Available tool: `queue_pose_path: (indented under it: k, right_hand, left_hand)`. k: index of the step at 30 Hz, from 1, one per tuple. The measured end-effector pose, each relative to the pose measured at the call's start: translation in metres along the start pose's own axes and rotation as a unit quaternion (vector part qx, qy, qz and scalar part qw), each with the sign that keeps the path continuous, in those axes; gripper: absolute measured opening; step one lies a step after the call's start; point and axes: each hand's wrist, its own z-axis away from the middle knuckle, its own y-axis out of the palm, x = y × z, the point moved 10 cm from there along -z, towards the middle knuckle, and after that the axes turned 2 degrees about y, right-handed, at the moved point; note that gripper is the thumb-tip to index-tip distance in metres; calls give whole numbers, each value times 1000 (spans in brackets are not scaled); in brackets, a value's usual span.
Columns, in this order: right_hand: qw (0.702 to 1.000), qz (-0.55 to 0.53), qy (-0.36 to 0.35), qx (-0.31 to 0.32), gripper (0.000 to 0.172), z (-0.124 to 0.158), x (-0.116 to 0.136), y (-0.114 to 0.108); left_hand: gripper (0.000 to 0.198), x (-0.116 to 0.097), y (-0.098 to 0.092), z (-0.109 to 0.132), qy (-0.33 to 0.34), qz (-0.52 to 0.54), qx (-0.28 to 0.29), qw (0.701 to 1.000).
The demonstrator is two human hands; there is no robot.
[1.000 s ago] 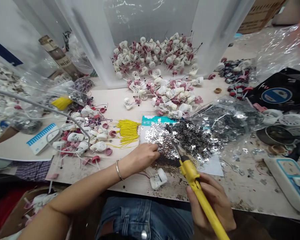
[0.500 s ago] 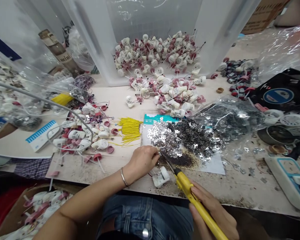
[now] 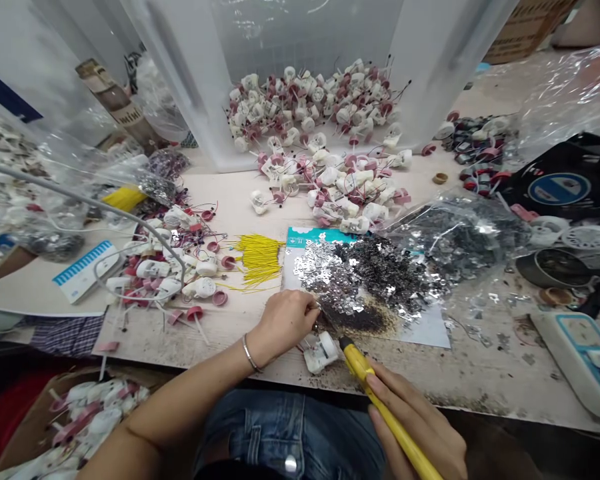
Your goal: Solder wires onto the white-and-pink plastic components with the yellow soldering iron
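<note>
The right hand [image 3: 420, 421] is gripping the iron [image 3: 359, 367]; the left hand [image 3: 290, 317] is pinching, I cannot tell what. The white part [image 3: 321, 354] is lying between them. A slipping iron could be burning fingers [image 3: 311, 308].

A strip of pale wooden tabletop [image 3: 230, 200] leaves a hand room to pass between the left heap of white and red plastic parts [image 3: 153, 269], overhung by a curved grey tube [image 3: 155, 241], and the central heap of white and pink plastic parts [image 3: 330, 177]. Between the left hand [image 3: 290, 319] and right hand [image 3: 423, 420], a white plastic housing [image 3: 321, 353] and a yellow-handled tool [image 3: 360, 365] block the way.
</note>
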Motion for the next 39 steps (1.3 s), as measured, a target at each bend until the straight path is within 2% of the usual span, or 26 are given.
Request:
queue_pose_path:
  k: [6,15,17,22,24,26,27,29,31,34,36,39]
  right_hand:
    - [999,17,-35,36,49,-5,6,1]
    - [1000,23,-14,9,50,-2,0,-4]
    - [999,25,12,-21,49,-1,-2,-8]
    - [980,18,94,-172,51,7,-10,-21]
    - [975,2,116,-191,36,4,-15,-15]
    - [976,-25,120,-178,18,-5,-18,-3]
    - [977,-37,113,-177,15,-11,-18,2]
    - [978,-50,95,-179,19,-22,-16,9]
    - [977,-62,90,-185,22,-31,-14,13]
    - [972,-102,121,-175,23,-36,-18,19]
    - [977,-94,109,-155,23,-36,-14,23]
    - [994,-30,49,-94,14,-36,-2,37]
  left_hand:
    - [20,0,-2,-1,-16,7,6,1000]
    - [18,-2,-3,-2,-8,25,-7,1000]
    - [18,-1,-3,-3,-8,34,-4,999]
    - [12,6,-9,2,-4,66,2,998]
    - [11,7,-15,8,1,60,-1,998]
    - [12,2,-21,17,20,72,-13,997]
    - [13,-4,-22,21,39,92,-19,995]
    - [14,-20,-24,29,89,157,-36,983]
    - [10,-35,-27,36,143,241,-66,958]
    - [10,-34,-39,41,171,346,-147,911]
    - [13,-22,-51,44,160,348,-208,900]
    - [19,-8,-70,56,175,245,-272,914]
